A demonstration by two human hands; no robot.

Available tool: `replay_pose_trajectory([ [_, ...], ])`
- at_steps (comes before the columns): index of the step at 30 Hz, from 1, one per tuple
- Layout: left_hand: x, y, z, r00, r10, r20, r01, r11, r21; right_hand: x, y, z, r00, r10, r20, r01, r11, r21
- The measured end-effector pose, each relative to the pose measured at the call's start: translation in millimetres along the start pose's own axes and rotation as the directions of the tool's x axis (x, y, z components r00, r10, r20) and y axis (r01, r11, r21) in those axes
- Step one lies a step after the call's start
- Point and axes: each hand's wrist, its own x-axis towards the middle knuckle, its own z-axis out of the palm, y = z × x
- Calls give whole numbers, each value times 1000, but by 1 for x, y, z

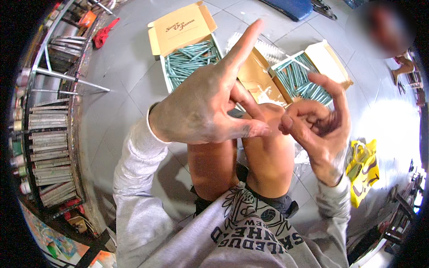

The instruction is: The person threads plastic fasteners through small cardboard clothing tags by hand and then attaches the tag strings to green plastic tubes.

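Observation:
My left hand [204, 110] is raised above my knees, its index finger stretched out and its thumb and another finger brought near each other, with no object visible in it. Facing it, my right hand [318, 124] has its thumb tip close to a bent finger; whether something small is pinched there cannot be told. Beyond the hands, an open cardboard box [163, 72] holds many slim teal sticks [191, 60], like pens. A second open box [335, 63] at the right holds similar teal sticks [301, 78]. Between them lies an open brown cardboard box [256, 75], partly hidden by my left hand.
Clear plastic packaging [273, 50] lies behind the boxes. A yellow bag [363, 171] is on the tiled floor at right. Along the left stand a metal-legged frame [75, 78] and shelves of stacked frames [50, 144]. A red cloth [104, 35] lies near them. Another person is at upper right.

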Motion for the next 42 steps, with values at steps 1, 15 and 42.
replay_pose_trajectory([
  [1, 1, 0, 1, 999, -31, 33, 29, 996, 79, -14, 4, -8, 995, 54, -84, -52, 998, 28],
  [15, -27, -27, 106, 891, 221, -396, 24, 849, 527, -65, 105, -3, 785, -72, -615, 212, 964, 157],
  [42, -43, -26, 151, 822, -332, -463, 90, 878, -471, -64, 48, -57, 999, -38, 18, 21, 809, 587],
])
